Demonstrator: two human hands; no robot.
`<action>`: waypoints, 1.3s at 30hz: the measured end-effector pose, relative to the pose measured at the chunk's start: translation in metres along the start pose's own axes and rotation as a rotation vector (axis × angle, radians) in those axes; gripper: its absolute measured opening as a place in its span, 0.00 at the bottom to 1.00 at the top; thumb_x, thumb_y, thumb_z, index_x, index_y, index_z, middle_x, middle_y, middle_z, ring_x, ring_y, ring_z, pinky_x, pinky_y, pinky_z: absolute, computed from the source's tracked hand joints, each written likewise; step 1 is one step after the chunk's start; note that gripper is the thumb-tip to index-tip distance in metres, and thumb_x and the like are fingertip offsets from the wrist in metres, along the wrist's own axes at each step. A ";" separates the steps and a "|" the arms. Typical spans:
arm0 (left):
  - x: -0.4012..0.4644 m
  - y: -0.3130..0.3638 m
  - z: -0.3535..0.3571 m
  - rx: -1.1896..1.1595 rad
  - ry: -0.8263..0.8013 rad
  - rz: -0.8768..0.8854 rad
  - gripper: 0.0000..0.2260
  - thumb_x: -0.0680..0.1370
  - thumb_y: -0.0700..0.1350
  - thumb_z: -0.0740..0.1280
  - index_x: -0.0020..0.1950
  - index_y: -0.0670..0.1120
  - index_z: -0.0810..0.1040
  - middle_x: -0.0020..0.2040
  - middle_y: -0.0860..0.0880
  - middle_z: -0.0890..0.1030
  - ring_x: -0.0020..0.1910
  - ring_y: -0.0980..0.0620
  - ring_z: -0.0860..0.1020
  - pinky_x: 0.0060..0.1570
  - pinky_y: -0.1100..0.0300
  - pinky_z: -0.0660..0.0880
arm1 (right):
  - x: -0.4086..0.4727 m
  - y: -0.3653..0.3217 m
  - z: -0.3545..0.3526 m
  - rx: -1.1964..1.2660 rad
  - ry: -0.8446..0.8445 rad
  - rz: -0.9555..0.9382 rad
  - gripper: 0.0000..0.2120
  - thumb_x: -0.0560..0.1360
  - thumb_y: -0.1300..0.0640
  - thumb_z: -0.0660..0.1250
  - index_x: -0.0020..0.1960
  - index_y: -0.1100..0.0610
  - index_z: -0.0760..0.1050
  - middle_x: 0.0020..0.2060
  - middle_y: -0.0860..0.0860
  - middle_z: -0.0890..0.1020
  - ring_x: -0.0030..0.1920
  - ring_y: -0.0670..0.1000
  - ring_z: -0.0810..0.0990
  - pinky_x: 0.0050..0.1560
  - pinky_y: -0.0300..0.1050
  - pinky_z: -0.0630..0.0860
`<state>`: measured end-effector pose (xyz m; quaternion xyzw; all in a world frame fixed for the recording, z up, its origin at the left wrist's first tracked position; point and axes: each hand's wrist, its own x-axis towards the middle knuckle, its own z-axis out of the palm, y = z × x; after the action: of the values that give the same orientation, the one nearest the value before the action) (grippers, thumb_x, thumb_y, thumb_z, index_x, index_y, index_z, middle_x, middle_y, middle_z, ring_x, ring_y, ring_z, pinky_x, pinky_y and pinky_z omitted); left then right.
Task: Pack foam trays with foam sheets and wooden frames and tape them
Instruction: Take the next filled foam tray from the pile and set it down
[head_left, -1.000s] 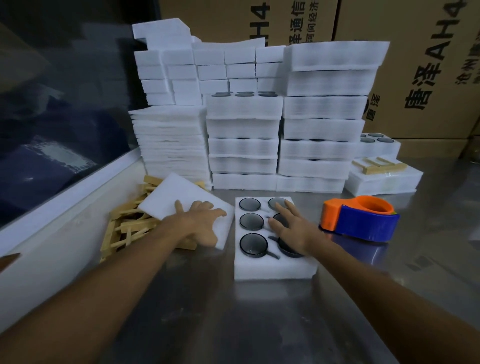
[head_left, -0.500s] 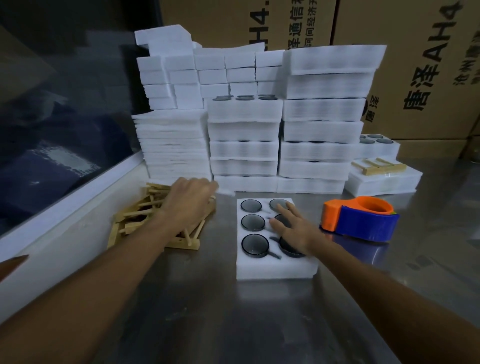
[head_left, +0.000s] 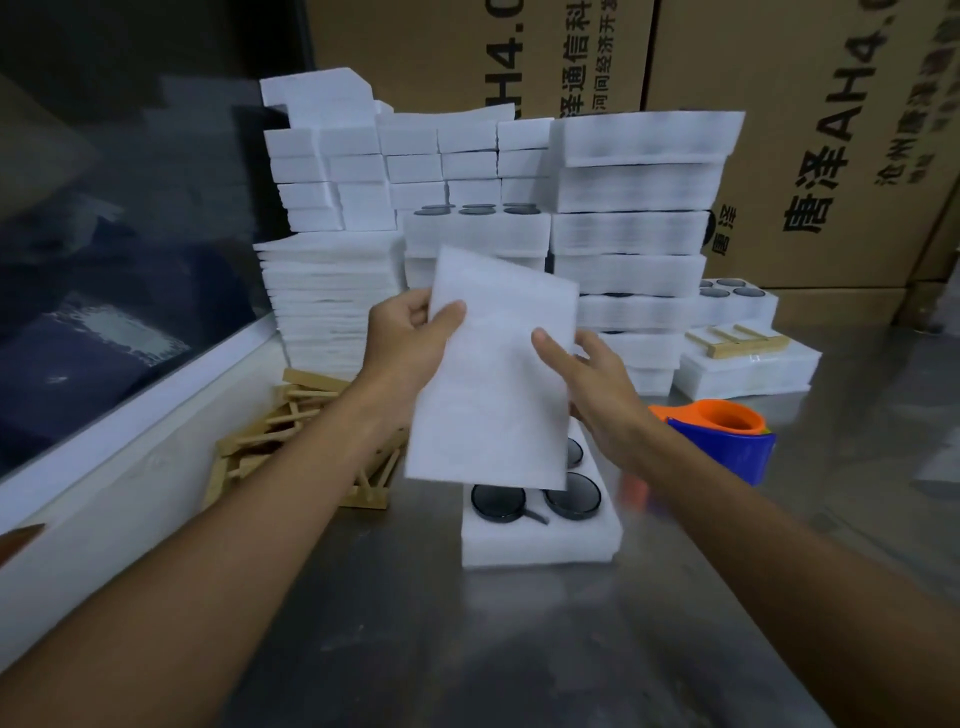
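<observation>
Head view: left hand pinching foam sheet, right hand gripping its 3 o'clock edge. Best squared flat over foam tray at 6 o'clock, corners aligned before release.

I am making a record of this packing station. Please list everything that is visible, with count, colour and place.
foam sheet: one, white, held up above the open tray
foam tray: one, white, front centre, dark round discs in its holes
foam stacks: several, white, behind
wooden frames: a pile, tan, left of the tray
tape dispenser: one, orange and blue, right
cardboard boxes: brown, at the back
table: one, grey metal
left hand: grips the sheet's left edge
right hand: at its right edge
</observation>
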<state>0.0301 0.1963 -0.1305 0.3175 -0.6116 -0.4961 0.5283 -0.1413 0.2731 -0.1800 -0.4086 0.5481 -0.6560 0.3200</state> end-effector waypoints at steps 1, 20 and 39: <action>-0.002 -0.005 0.002 -0.031 0.006 -0.040 0.02 0.78 0.42 0.70 0.46 0.47 0.82 0.41 0.51 0.86 0.40 0.52 0.85 0.38 0.58 0.82 | 0.000 -0.002 0.000 0.069 0.033 0.026 0.21 0.74 0.44 0.75 0.61 0.54 0.77 0.50 0.50 0.87 0.50 0.52 0.86 0.44 0.46 0.83; -0.040 -0.080 -0.022 0.742 -0.258 0.760 0.15 0.65 0.23 0.72 0.48 0.37 0.85 0.46 0.42 0.85 0.45 0.47 0.84 0.49 0.54 0.80 | -0.020 0.055 -0.074 -0.789 0.001 -0.530 0.17 0.70 0.70 0.75 0.55 0.54 0.85 0.57 0.51 0.84 0.58 0.54 0.82 0.59 0.53 0.79; -0.063 -0.118 -0.027 0.466 -0.261 0.118 0.13 0.78 0.32 0.64 0.55 0.45 0.84 0.55 0.55 0.82 0.54 0.71 0.76 0.60 0.73 0.70 | -0.040 0.068 -0.070 -0.673 -0.069 -0.156 0.07 0.79 0.59 0.67 0.46 0.52 0.83 0.53 0.46 0.81 0.54 0.42 0.78 0.56 0.42 0.75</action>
<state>0.0550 0.2106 -0.2636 0.3276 -0.7896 -0.3469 0.3858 -0.1874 0.3264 -0.2588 -0.5537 0.6898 -0.4466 0.1345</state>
